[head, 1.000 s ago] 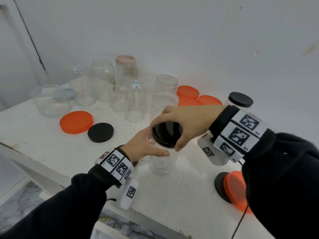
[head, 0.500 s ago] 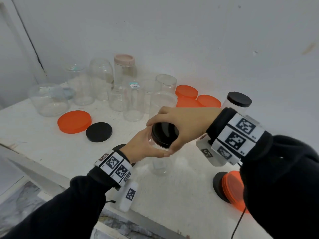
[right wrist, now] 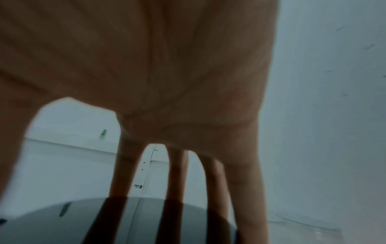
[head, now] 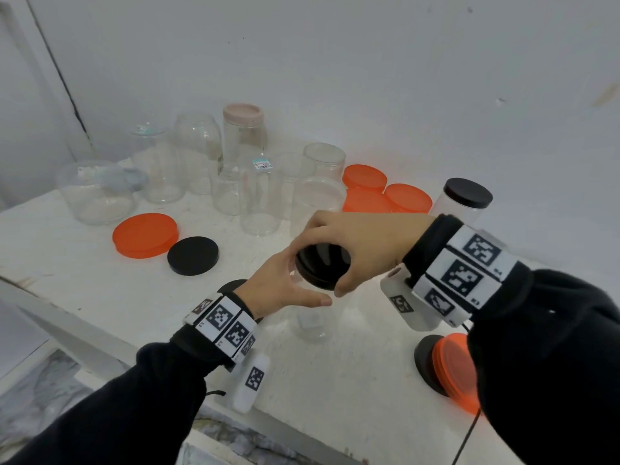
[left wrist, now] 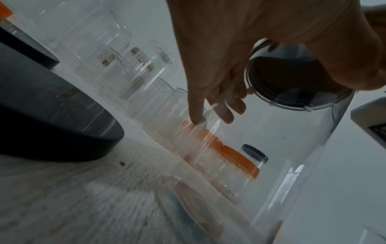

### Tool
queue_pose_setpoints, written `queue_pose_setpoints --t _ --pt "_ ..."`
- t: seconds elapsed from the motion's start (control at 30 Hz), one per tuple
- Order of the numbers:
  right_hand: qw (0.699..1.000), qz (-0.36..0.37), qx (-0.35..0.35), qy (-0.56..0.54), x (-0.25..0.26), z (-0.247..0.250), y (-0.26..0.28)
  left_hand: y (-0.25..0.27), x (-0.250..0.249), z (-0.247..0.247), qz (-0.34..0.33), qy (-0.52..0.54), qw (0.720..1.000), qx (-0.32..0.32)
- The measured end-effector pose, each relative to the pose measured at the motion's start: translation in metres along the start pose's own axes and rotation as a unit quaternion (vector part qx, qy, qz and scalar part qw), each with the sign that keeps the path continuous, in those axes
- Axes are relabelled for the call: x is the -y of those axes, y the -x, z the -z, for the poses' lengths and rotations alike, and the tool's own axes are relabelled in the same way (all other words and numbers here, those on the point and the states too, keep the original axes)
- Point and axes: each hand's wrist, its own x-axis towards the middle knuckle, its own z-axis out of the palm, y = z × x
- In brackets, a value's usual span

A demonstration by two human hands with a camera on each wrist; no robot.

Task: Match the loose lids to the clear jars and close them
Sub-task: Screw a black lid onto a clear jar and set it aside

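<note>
A clear jar (head: 312,322) stands near the table's front, tilted a little, with a black lid (head: 322,265) sitting on its mouth. My left hand (head: 288,290) wraps around the jar's upper wall, thumb in front. My right hand (head: 349,243) comes from above and grips the lid's rim with spread fingers. The left wrist view shows the jar (left wrist: 271,148) from below with the lid (left wrist: 292,79) seated on its neck. In the right wrist view my fingers (right wrist: 177,181) reach down over the glossy lid (right wrist: 125,222).
Several open clear jars (head: 261,196) stand at the back, one with a pink lid (head: 242,114). Loose orange lids (head: 146,234) (head: 385,191) and a black lid (head: 193,255) lie on the white table (head: 84,280). A closed black-lidded jar (head: 466,199) stands right. Stacked lids (head: 449,367) lie near the front right edge.
The view has shifted slightly. My right hand has turned a little on the black lid, and both hands stay on the same jar.
</note>
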Motion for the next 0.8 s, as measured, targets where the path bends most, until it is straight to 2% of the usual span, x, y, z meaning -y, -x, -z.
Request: queue_pose_setpoints --t 0.2,0.27,0.33,0.4,0.47,0.63,0.7,0.8 --pt "0.981 -0.09 -0.138 0.102 0.01 -0.01 -0.008 0.001 0.0 0.0 -0.002 0.025 1.0 0.017" --pt "0.984 -0.096 -0.11 0.103 0.006 -0.008 -0.007 0.0 0.0 0.0 -0.001 0.014 1.0 0.016" --pt "0.997 -0.058 -0.027 0.043 0.001 -0.002 -0.002 0.0 0.0 0.0 0.001 0.0 1.0 0.009" --pt "1.0 -0.016 0.009 0.0 -0.001 0.002 0.002 -0.001 0.001 0.0 0.001 -0.002 1.0 0.007" --pt "0.999 -0.022 -0.023 0.004 -0.002 -0.001 0.0 -0.001 0.001 -0.001 0.0 -0.003 1.0 0.004" --pt "0.974 -0.115 -0.157 0.117 0.008 -0.017 -0.007 0.001 0.0 -0.002 -0.004 0.015 1.0 0.011" --pt "0.979 -0.112 -0.133 0.11 0.003 -0.016 -0.004 0.001 0.0 -0.002 -0.005 0.009 1.0 0.01" --pt "0.999 -0.03 -0.027 0.008 -0.005 -0.005 0.004 0.0 0.001 -0.001 -0.003 -0.018 1.0 0.001"
